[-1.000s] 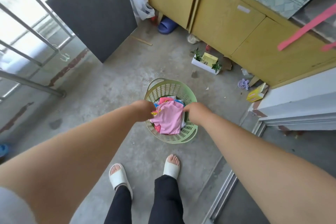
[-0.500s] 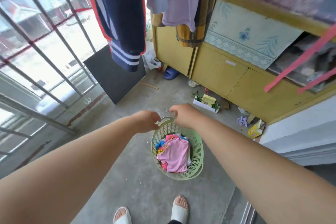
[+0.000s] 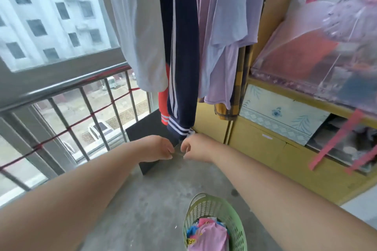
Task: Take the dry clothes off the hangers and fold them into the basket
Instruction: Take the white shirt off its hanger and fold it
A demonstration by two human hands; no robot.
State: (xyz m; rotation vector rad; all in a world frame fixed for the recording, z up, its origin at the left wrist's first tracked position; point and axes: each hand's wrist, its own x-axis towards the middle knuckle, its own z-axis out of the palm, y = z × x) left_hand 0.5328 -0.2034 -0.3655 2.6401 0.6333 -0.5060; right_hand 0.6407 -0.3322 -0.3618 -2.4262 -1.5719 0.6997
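Step in hand, by my read: btwn garments—your left hand (image 3: 158, 147) & right hand (image 3: 196, 147), fingers curled, holding nothing, hang just below navy trousers (image 3: 179, 51) far centre; basket (image 3: 236, 228) near right w/ folded clothes (image 3: 210, 237); next: reach up, unhook.

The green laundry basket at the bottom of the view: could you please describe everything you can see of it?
The green laundry basket is round, looks like pale green plastic, and has slotted, lattice-like walls with a loop handle on its far rim. It stands upright on the grey concrete floor, below the right forearm, partly cut off by the bottom edge of the picture. Inside lies a pink garment on top of blue and yellow pieces. Neither hand touches it.
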